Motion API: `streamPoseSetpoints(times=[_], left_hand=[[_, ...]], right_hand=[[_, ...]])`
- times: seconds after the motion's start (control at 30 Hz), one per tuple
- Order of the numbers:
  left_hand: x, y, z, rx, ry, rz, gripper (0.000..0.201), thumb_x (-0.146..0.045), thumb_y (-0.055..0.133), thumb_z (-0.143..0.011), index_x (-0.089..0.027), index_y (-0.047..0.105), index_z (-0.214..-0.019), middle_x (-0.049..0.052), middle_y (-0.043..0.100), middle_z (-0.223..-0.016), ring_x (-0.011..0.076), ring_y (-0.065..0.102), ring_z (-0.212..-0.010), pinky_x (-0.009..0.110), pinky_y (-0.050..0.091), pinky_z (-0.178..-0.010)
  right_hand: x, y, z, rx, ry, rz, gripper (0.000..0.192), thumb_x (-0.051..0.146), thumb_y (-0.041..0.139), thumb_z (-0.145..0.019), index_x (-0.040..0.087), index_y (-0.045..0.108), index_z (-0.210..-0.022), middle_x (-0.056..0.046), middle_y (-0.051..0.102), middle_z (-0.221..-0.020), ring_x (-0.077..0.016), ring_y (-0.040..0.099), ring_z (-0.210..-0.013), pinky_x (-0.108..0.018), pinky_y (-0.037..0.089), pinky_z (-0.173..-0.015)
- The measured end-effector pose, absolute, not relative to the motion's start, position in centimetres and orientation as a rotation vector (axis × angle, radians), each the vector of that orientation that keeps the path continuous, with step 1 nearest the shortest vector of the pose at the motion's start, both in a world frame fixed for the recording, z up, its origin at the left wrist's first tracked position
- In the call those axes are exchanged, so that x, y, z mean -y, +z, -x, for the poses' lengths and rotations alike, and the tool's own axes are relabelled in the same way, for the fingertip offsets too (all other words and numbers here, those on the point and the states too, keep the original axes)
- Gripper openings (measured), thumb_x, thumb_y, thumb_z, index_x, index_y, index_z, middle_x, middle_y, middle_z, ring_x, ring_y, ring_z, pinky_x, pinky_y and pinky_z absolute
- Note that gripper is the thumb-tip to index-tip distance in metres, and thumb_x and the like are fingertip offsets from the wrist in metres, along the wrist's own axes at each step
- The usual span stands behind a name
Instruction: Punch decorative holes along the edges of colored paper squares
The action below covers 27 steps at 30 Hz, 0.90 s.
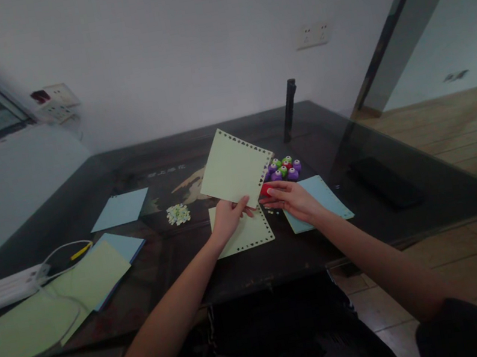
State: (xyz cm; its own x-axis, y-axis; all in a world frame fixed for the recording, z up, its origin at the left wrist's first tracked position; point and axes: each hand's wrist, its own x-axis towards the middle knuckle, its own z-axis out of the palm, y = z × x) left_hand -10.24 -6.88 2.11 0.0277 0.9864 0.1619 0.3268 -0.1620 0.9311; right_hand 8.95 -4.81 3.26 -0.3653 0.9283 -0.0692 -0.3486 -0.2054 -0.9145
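Here, head view only:
Left hand (225, 217): pinched the lower corner of a pale green sheet (233, 167), raised above the dark table (406, 199).
Right hand (290, 197): fingers half-curled on a red punch (265, 190); whether they clasped it could not be told.
Handling: thin, floppy, light paper; probably best held near an edge.
Hidden: punch mostly covered by sheet and fingers.

A blue sheet (120, 210) is lying flat on the dark table (406, 199), with a small heap of paper bits (178, 214) sitting near it. At the left edge a white power strip (3, 289) is resting with its cable (65, 305) looping across stacked green sheets (37, 316). A black post (290, 109) is standing upright near the far edge, and a black slab (385, 181) is lying at the right.
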Motion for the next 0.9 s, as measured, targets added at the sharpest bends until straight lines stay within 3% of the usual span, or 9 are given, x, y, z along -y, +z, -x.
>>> streamPoseSetpoints(times=[0.67, 0.9], left_hand=[[7.2, 2.1, 9.7, -1.381, 1.135, -1.621, 0.027, -0.034, 0.055, -0.083, -0.01, 0.067, -0.077, 0.008, 0.071, -0.062, 0.0159, 0.062, -0.052, 0.023, 0.043, -0.051], [7.3, 1.5, 9.7, -1.39, 1.126, -1.687, 0.025, -0.034, 0.055, -0.083, -0.012, 0.067, -0.079, 0.005, 0.069, -0.059, 0.017, 0.064, -0.055, 0.024, 0.046, -0.057]], right_hand=[[5.1, 3.2, -8.9, 1.139, 1.691, 0.853, 0.029, 0.029, 0.076, -0.067, 0.018, 0.063, -0.091, -0.005, 0.068, -0.091, -0.0153, 0.068, -0.072, -0.031, 0.058, -0.07], [5.2, 2.8, -8.6, 1.189, 1.615, 0.883, 0.03, 0.03, 0.078, -0.063, 0.018, 0.064, -0.088, -0.005, 0.068, -0.094, -0.0147, 0.064, -0.081, -0.027, 0.054, -0.068]])
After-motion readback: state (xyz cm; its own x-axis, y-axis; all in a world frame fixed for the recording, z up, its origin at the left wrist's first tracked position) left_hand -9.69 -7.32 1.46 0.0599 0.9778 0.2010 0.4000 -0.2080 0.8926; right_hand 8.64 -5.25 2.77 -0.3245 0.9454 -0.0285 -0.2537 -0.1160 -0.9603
